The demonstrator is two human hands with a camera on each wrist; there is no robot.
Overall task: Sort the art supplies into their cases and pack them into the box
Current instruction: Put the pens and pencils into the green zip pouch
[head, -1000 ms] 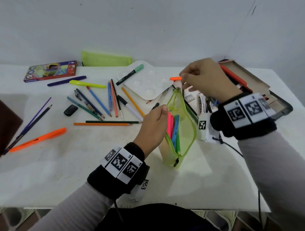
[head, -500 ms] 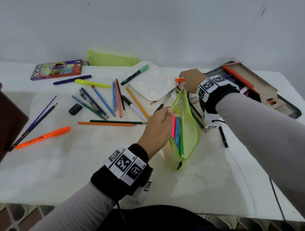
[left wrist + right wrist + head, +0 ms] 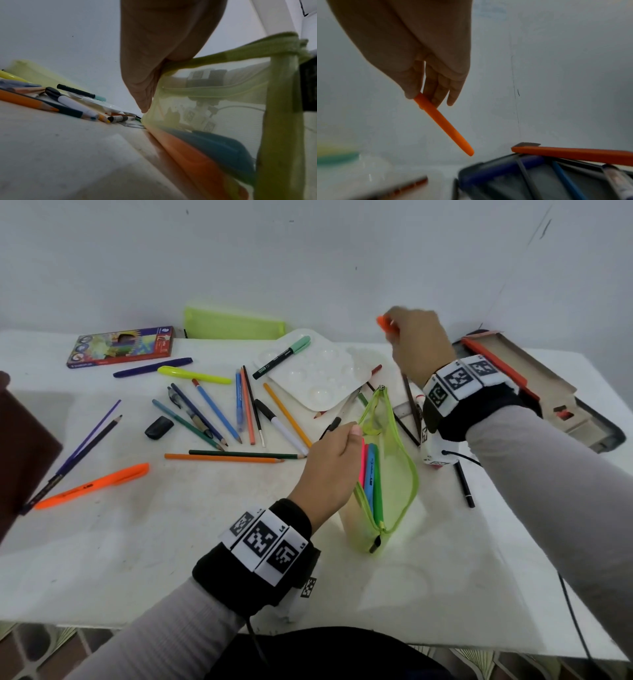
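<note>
A lime-green mesh pouch (image 3: 394,474) stands unzipped on the white table, with pink, blue and green markers (image 3: 370,474) inside. My left hand (image 3: 337,446) pinches its near rim (image 3: 173,65) and holds the mouth wide. My right hand (image 3: 416,344) is raised above the table behind the pouch, pinching an orange marker (image 3: 443,124) by one end between thumb and fingertips; its orange tip (image 3: 385,323) shows in the head view. The cardboard box (image 3: 534,392) lies at the right, with pens inside (image 3: 565,178).
Pencils and pens (image 3: 222,419) lie scattered left of the pouch, with a white paint palette (image 3: 315,371), a black eraser (image 3: 159,428), an orange highlighter (image 3: 92,486), a coloured-pencil box (image 3: 120,347) and a second green pouch (image 3: 233,325) by the wall.
My right hand has lifted the orange marker up off the table, higher and slightly right of where it was. The left hand keeps holding the pouch mouth.
</note>
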